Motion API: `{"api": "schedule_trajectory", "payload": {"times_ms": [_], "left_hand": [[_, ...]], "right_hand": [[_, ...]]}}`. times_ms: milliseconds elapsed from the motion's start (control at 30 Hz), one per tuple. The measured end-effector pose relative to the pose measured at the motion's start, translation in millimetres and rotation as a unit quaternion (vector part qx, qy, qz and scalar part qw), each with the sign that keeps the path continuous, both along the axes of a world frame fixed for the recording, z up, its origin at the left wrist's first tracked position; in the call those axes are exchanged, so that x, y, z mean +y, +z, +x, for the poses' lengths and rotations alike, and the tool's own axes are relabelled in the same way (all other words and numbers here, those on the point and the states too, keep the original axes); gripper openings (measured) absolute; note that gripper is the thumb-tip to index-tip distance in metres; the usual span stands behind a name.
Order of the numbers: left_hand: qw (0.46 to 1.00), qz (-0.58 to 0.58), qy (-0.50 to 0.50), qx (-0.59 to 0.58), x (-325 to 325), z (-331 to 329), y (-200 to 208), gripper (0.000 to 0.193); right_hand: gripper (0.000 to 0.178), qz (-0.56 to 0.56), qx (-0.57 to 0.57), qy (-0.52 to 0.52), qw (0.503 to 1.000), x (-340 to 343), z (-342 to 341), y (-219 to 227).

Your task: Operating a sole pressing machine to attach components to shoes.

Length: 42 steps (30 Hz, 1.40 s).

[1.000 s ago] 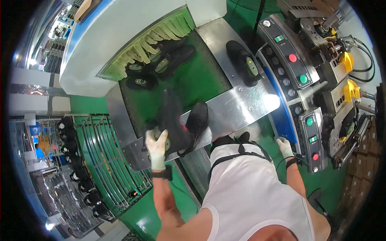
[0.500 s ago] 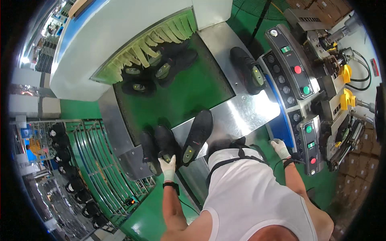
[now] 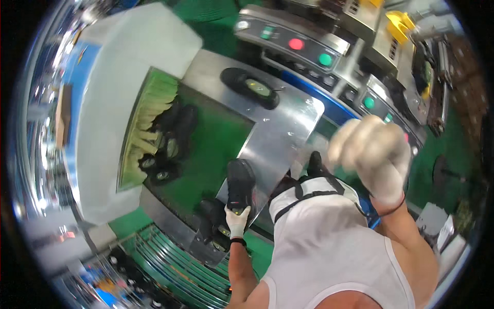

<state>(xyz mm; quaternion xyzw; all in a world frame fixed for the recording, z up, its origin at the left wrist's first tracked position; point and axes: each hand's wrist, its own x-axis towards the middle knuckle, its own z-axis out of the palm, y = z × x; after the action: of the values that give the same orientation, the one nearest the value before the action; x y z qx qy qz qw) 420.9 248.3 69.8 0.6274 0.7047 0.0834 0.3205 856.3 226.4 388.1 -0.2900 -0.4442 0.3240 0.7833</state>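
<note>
My left hand (image 3: 236, 221), in a white glove, grips the near end of a black shoe (image 3: 240, 180) at the steel edge of a green conveyor. Beside it on the left, more black shoes (image 3: 210, 215) sit close together, with pale green shoe lasts partly showing. My right hand (image 3: 371, 154), also gloved, is raised close to the camera in front of the control panels. Its fingers look curled but are smeared by motion, and no object shows in it. Farther off, a single black shoe (image 3: 249, 87) with a green last lies on the steel ledge.
Several black shoes (image 3: 170, 139) stand on the conveyor belt (image 3: 211, 139) by a fringed curtain (image 3: 149, 110) at a white machine's opening. Control panels with coloured buttons (image 3: 296, 44) line the right side. A metal rack (image 3: 170, 257) stands at the lower left.
The view has turned, so the machines sit differently in the picture. My right hand has risen from beside the lower panel. My left hand has moved from the middle shoe to the one right of it.
</note>
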Motion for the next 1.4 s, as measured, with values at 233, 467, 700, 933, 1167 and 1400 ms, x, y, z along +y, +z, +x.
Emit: {"api": "schedule_trajectory", "payload": {"times_ms": [233, 467, 700, 933, 1167, 1400], "left_hand": [[0.989, 0.037, 0.14, 0.01, -4, 68, -29, 0.088], [0.971, 0.055, 0.23, 0.031, 20, 120, -38, 0.093], [0.982, 0.113, 0.144, -0.042, 9, 100, -35, 0.084], [0.973, 0.102, 0.15, -0.142, 16, 119, -30, 0.081], [0.961, -0.052, 0.072, -0.261, 27, 48, -41, 0.063], [0.954, 0.177, 0.206, -0.125, 145, -102, -70, 0.055]], "right_hand": [[0.012, 0.354, -0.114, 0.022, 0.928, -60, 33, 77], [0.015, 0.375, -0.155, -0.027, 0.914, -108, 49, 85], [0.021, 0.361, -0.164, 0.004, 0.918, -108, 41, 68], [0.028, 0.387, -0.165, 0.049, 0.906, -81, 28, 94], [0.036, 0.115, -0.222, 0.035, 0.968, -4, -6, 33], [0.041, -0.571, -0.119, -0.001, 0.812, -7, -25, -178]]}}
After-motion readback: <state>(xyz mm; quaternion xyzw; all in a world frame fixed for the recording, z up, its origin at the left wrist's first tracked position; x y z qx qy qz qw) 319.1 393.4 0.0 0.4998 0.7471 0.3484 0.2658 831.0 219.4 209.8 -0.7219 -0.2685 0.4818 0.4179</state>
